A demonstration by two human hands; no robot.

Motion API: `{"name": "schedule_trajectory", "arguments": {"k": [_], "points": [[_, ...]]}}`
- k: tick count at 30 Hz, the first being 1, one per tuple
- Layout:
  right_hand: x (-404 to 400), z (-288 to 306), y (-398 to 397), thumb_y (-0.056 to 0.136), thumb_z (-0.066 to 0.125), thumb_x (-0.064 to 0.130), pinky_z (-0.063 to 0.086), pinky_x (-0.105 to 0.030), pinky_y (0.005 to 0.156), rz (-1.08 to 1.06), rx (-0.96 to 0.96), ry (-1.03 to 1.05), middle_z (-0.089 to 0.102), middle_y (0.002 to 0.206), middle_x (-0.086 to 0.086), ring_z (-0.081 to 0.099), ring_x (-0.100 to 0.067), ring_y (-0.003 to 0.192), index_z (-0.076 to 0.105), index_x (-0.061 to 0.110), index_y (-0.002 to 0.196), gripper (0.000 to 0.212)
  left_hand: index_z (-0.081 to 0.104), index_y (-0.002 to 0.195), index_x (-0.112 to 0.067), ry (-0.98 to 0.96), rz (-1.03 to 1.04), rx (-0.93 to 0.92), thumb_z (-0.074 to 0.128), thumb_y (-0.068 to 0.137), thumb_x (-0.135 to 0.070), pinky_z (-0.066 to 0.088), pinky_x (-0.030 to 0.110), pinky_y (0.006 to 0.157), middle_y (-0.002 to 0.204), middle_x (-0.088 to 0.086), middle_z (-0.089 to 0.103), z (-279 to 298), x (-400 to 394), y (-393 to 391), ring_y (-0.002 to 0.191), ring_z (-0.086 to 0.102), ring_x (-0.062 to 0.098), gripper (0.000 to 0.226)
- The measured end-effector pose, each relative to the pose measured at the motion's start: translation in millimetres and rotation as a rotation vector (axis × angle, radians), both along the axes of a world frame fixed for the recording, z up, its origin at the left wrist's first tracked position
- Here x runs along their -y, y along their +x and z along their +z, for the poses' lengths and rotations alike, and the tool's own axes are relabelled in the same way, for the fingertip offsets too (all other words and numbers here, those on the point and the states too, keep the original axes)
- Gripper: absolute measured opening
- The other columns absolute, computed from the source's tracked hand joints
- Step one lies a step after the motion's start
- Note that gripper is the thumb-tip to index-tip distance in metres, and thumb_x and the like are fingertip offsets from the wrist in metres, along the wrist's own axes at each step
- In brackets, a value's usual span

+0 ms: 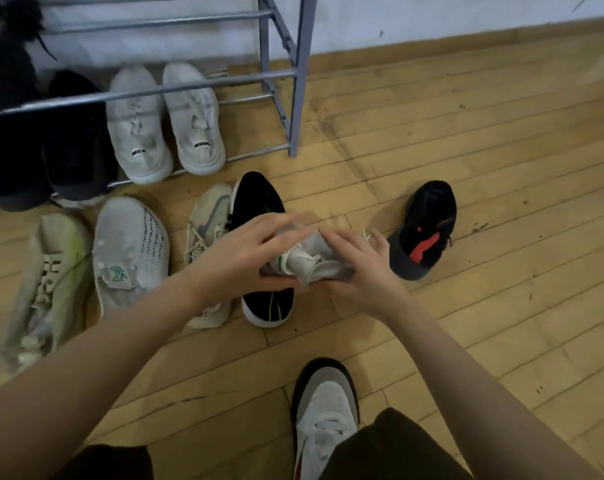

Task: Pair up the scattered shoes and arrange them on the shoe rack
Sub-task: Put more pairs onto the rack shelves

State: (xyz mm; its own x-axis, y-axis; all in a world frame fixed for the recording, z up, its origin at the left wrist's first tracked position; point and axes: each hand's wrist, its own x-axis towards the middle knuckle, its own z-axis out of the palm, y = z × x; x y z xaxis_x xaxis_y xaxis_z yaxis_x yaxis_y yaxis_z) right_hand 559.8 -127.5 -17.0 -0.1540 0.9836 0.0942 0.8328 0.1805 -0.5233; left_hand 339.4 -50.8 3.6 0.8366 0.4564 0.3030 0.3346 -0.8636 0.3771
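Shoes: your left hand point(245, 251) and right hand point(356, 268) both grip a crumpled white shoe point(307, 259) above the black shoe point(264, 251) on the floor point(466, 168), near the rack's point(298, 74) front corner.

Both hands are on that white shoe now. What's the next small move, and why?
Probably carry the white shoe left and set it beside the white shoe with the green logo on the floor. Left hand and right hand both grip it above the black shoe, and a green mark on it suggests those two match. Blur makes that uncertain. The rack already holds a white pair.
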Motion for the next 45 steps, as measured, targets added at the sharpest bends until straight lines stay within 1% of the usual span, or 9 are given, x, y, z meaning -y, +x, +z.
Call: {"name": "schedule_trajectory", "arguments": {"k": [8,14,19,26,31,35,37,41,45], "points": [[-46,23,-79,0.076,0.050,0.066,0.017,-0.056,0.106,0.221,0.111,0.113,0.059,0.121,-0.001,0.055,-0.020,0.112,0.048,0.029,0.133,0.069,0.045,0.128,-0.018,0.076,0.188,0.076,0.053,0.092,-0.039,0.041,0.039,0.100,0.131,0.014,0.042,-3,10,-98,0.118,0.048,0.032,0.043],[-69,27,-144,0.075,0.051,0.066,0.012,-0.036,0.104,0.393,0.095,0.098,0.059,0.125,0.001,0.051,-0.014,0.116,0.049,0.026,0.134,0.070,0.049,0.124,-0.017,0.123,0.330,0.062,0.048,0.095,-0.038,0.037,0.036,0.102,0.129,0.018,0.051,-3,21,-161,0.118,0.047,0.034,0.036],[-91,23,-199,0.078,0.055,0.060,0.016,-0.034,0.097,0.518,0.067,0.145,0.057,0.127,-0.002,0.052,-0.015,0.115,0.049,0.023,0.135,0.068,0.049,0.125,-0.017,0.131,0.455,0.096,0.050,0.094,-0.035,0.041,0.041,0.100,0.131,0.012,0.047,4,30,-210,0.116,0.048,0.035,0.036],[-128,23,-284,0.085,0.050,0.053,0.013,-0.028,0.096,0.608,0.045,0.179,0.052,0.134,0.004,0.039,-0.007,0.122,0.047,0.027,0.135,0.057,0.059,0.114,-0.018,0.078,0.896,0.288,0.057,0.090,-0.033,0.054,0.042,0.070,0.126,0.013,0.053,1,44,-278,0.084,0.060,0.032,0.028],[-106,-8,-303,0.087,0.053,0.050,0.012,-0.027,0.099,0.360,-0.038,-0.087,0.042,0.140,0.011,0.034,-0.007,0.128,0.045,0.035,0.135,0.051,0.037,0.134,-0.033,-0.150,1.163,-0.094,0.061,0.080,-0.045,0.055,0.049,0.060,0.141,0.014,0.036,-34,62,-294,0.091,0.059,0.043,0.060],[-82,-33,-298,0.087,0.043,0.056,0.018,-0.039,0.107,0.289,0.046,-0.127,0.044,0.139,0.003,0.038,-0.019,0.130,0.047,0.033,0.134,0.053,0.026,0.143,-0.036,-0.118,1.111,-0.336,0.069,0.075,-0.046,0.054,0.052,0.064,0.138,0.024,0.039,-51,72,-286,0.091,0.056,0.048,0.081],[-76,-37,-294,0.088,0.039,0.063,0.017,-0.052,0.110,0.243,0.124,-0.181,0.032,0.148,-0.001,0.028,-0.027,0.136,0.040,0.037,0.138,0.056,0.017,0.144,-0.041,-0.114,1.084,-0.372,0.065,0.074,-0.055,0.052,0.053,0.068,0.141,0.025,0.035,-49,66,-288,0.093,0.054,0.049,0.086],[-61,-36,-294,0.078,0.037,0.078,0.008,-0.053,0.111,0.126,0.237,-0.304,0.005,0.157,0.000,0.011,-0.032,0.141,0.016,0.051,0.142,0.073,-0.004,0.140,-0.053,-0.223,0.940,-0.428,0.058,0.076,-0.063,0.040,0.057,0.093,0.151,0.021,0.015,-52,54,-297,0.119,0.038,0.050,0.090],[-38,-39,-292,0.073,0.038,0.083,0.011,-0.051,0.111,0.196,0.344,-0.306,0.001,0.157,-0.002,0.012,-0.034,0.140,0.007,0.051,0.142,0.082,0.024,0.141,-0.042,-0.166,0.783,-0.408,0.063,0.080,-0.045,0.052,0.052,0.071,0.144,0.020,0.035,-52,53,-305,0.101,0.051,0.048,0.072]]}}
